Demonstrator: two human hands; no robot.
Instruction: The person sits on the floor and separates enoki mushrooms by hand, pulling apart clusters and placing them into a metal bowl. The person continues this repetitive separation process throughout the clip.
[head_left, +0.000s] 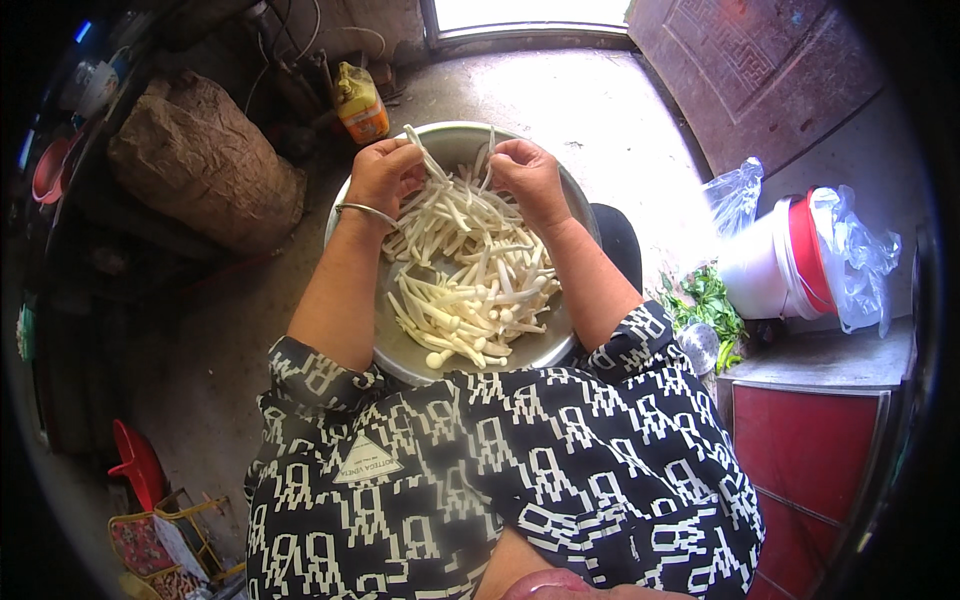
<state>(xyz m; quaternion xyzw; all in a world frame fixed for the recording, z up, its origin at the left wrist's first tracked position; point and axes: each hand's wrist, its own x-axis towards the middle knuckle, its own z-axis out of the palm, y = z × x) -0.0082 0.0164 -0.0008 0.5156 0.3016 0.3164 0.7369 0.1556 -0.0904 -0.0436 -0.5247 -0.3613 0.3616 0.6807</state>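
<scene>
A wide metal basin (394, 358) rests in front of me, close against my patterned shirt. Inside it lies a heap of long white mushrooms (480, 281); those nearest me are whole with small round caps, and those towards the far side look like thin strips. My left hand (386, 174), with a bangle at the wrist, pinches a white mushroom strip (427, 154) over the basin's far left. Opposite it, my right hand (526, 178) holds another thin mushroom strip (491, 157) upright between thumb and fingers. The two hands are a short gap apart.
A yellow plastic jug (362, 105) stands beyond the basin on the left, near a large brown sack (206, 165). To the right are a white bucket (757, 262), leafy greens (705, 296) and a red-fronted cabinet (806, 450). An open door (750, 67) stands at the far right.
</scene>
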